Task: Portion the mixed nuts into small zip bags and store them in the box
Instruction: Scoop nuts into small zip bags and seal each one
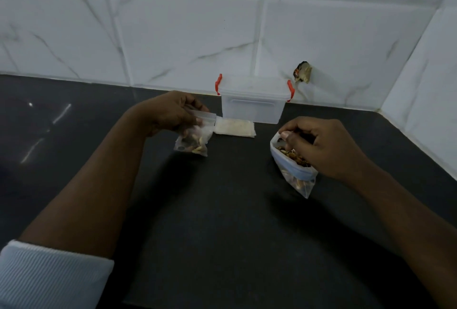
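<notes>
My left hand (170, 112) pinches the top edge of a small clear zip bag (194, 139) that holds a few mixed nuts and rests on the dark counter. My right hand (321, 146) has its fingers curled inside the mouth of a larger clear bag of mixed nuts (294, 167), which lies tilted on the counter. Whether nuts are in those fingers is hidden. A clear plastic box (253, 103) with red clips and its lid on stands against the wall behind. A flat stack of empty small zip bags (235, 128) lies in front of the box.
The dark counter (222, 209) runs to white tiled walls at the back and right. A broken hole in the tile (303, 75) sits just right of the box. A pale sleeve (49, 279) covers my left upper forearm.
</notes>
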